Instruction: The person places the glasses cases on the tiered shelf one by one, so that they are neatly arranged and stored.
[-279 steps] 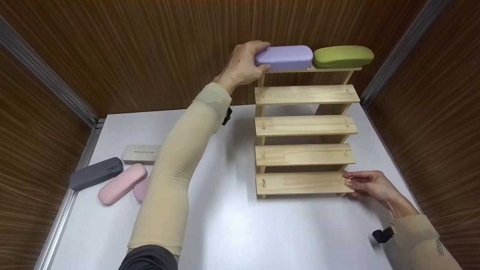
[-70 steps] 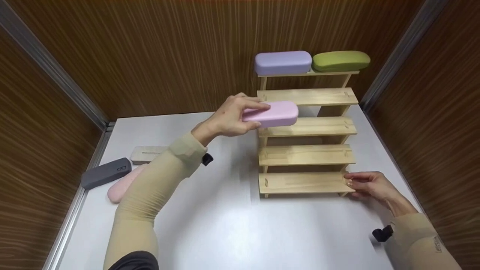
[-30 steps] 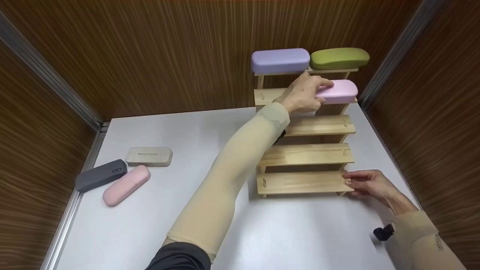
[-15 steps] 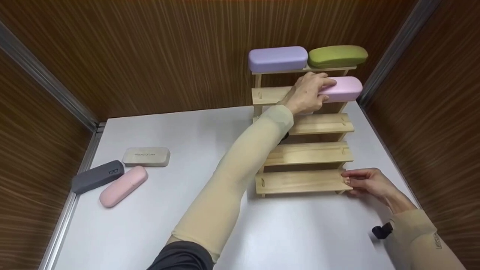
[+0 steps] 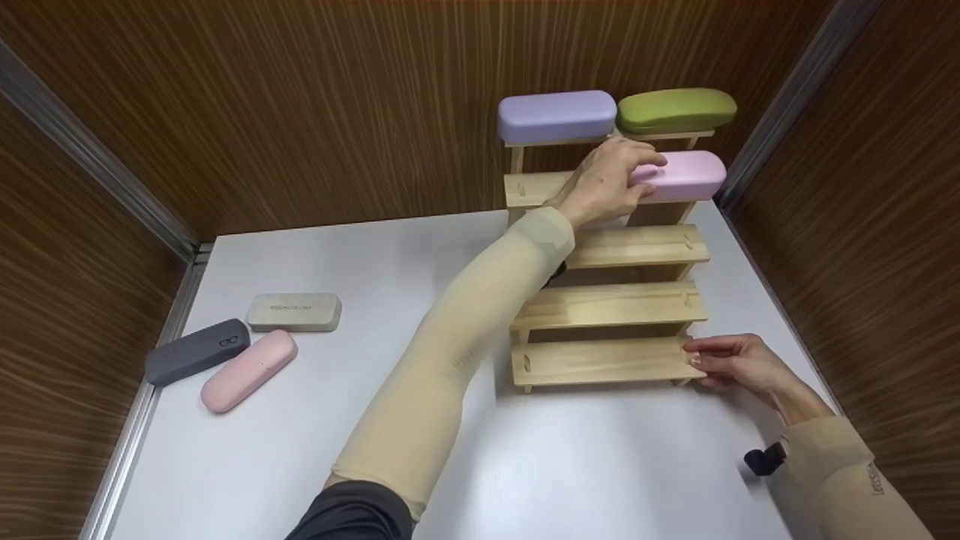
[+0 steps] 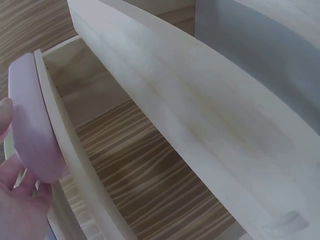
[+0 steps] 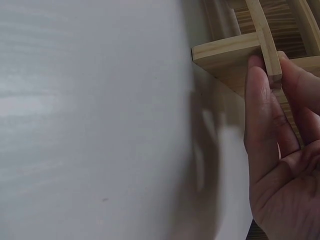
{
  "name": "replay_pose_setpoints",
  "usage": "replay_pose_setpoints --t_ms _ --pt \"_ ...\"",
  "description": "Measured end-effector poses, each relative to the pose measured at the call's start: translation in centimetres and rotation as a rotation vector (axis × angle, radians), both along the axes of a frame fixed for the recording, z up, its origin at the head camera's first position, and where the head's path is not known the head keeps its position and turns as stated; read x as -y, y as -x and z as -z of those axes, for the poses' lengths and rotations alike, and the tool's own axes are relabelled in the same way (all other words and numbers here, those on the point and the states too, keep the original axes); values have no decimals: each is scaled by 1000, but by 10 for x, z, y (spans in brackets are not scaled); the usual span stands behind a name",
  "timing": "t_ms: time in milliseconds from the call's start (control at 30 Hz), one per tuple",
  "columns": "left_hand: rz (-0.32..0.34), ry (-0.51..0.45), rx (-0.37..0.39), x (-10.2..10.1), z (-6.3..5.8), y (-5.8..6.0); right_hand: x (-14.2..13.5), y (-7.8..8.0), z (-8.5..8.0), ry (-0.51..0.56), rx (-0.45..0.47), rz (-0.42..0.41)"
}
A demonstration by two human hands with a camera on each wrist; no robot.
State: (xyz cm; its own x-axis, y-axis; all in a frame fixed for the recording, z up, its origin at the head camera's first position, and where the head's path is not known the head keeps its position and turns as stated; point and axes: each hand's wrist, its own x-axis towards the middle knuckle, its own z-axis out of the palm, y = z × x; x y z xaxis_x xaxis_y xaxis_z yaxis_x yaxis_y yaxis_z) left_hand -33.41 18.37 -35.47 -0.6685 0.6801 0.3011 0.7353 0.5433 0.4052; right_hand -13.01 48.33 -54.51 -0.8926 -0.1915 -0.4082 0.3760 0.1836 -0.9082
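Observation:
My left hand (image 5: 604, 184) grips the left end of a bright pink glasses case (image 5: 691, 175), thumb in front and fingers over the top. This case is at the right end of the second shelf from the top of a stepped wooden rack (image 5: 600, 361). In the left wrist view the pink case (image 6: 34, 117) lies against the shelf's edge. At the rack's lower right, my right hand (image 5: 750, 371) pinches the end of the lowest shelf, and the right wrist view shows thumb and fingers on either side of the board (image 7: 266, 42).
On the top shelf a lilac glasses case (image 5: 556, 118) and a green one (image 5: 677, 110) stand side by side. Beige (image 5: 294, 312), dark grey (image 5: 196, 352) and pale pink (image 5: 249, 372) cases lie at the white table's left. Wood-grain walls (image 5: 337, 112) enclose the table.
The left hand let go of the lilac case on the top shelf, then brought the bright pink case from the table's left to the second shelf. The right hand stayed at the lowest shelf.

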Motion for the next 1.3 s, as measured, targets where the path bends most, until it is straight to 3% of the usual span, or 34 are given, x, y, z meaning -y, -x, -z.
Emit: replay_pose_setpoints --t_ms 400,867,1300 --pt "90 -66 -34 50 -6 -13 3 8 3 -15 11 -10" --pt "170 -79 -26 108 10 -29 -4 10 4 -2 15 -14" --pt "200 -270 -10 166 25 -52 -6 10 4 -25 11 -11"
